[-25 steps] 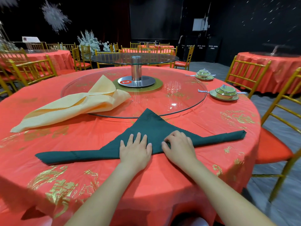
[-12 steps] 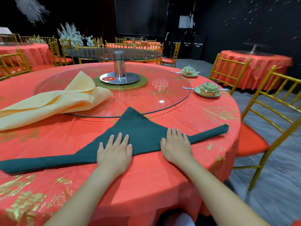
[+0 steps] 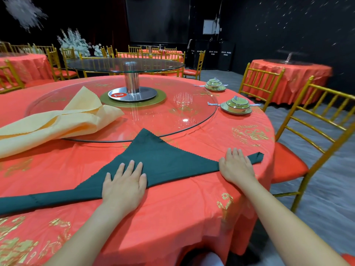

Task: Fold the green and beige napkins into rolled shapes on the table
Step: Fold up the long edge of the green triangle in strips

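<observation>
Two hands are down flat on the green napkin (image 3: pixel 163 160). The left hand (image 3: pixel 124 186) sits near its middle, fingers straight and a little fanned, palm pressing the thick near edge onto the table (image 3: pixel 172 217). Over to the right, the right hand (image 3: pixel 235 166) lies on that same edge, just short of its right end, fingers straight and close together. Nothing is pinched by either one.

That green napkin lies near, a wide triangle with its tip pointing far and reaching the near rim of the glass turntable (image 3: pixel 192 112). Its near edge runs as a long band from the left side of the view to the table's right side.

Far left, the beige napkin (image 3: pixel 57 123) lies loosely folded, its right part up on the glass, the rest on the red cloth. Far right stand two lidded bowls (image 3: pixel 236 106) on plates, with a gold chair (image 3: pixel 317 121) beside the table.
</observation>
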Motion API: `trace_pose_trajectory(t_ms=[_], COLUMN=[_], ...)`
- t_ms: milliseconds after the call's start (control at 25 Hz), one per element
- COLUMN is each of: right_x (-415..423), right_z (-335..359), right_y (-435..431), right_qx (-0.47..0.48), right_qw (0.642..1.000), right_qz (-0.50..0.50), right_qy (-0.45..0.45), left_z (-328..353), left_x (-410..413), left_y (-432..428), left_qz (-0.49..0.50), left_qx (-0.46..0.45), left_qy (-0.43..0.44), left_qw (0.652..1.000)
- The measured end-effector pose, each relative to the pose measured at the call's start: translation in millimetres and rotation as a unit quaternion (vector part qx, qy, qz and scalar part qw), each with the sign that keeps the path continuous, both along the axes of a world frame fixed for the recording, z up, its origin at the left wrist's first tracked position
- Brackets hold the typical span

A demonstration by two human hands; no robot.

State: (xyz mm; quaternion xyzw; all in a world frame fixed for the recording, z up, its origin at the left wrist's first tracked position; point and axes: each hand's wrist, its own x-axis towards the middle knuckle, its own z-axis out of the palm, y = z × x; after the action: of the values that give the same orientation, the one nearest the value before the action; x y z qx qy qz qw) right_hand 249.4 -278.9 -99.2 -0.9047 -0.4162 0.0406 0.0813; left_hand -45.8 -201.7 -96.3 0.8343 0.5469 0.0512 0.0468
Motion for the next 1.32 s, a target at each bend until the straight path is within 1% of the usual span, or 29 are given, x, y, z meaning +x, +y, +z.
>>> trace_pose_trajectory(t_ms=[360,520,600,680,760,840,920,1120,1320], right_x=[24,15,-9,-53,-107,-148,-164,-162,-163], right_z=[5,20,28,31,28,23,17,5,5], right_y=[-8,-5,2,12,20,30,38,40,40], right_qx=[-0.027,-0.034,-0.011,0.019,0.036,0.047,0.045,0.036,0.046], right_qw=[0.996,0.994,0.999,0.998,0.985,0.972,0.966,0.969,0.969], right_qz=[-0.086,-0.096,-0.042,0.066,0.169,0.232,0.255,0.242,0.241], right_qy=[0.021,0.04,0.014,0.002,0.002,-0.003,-0.016,-0.024,-0.022], left_z=[-2,-2,-1,-1,0,1,1,4,5], left_x=[1,3,3,3,3,3,4,1,-27], left_y=[0,-2,-2,-1,-1,-2,-3,1,8], left_qz=[0.004,0.003,0.002,0.001,0.001,0.002,0.002,-0.017,-0.026], left_qx=[0.007,-0.002,-0.004,-0.006,-0.009,-0.01,-0.009,-0.028,-0.002], left_qy=[-0.005,-0.001,0.0,0.003,0.005,0.012,0.023,0.011,0.033], left_qw=[1.0,1.0,1.0,1.0,1.0,1.0,1.0,0.999,0.999])
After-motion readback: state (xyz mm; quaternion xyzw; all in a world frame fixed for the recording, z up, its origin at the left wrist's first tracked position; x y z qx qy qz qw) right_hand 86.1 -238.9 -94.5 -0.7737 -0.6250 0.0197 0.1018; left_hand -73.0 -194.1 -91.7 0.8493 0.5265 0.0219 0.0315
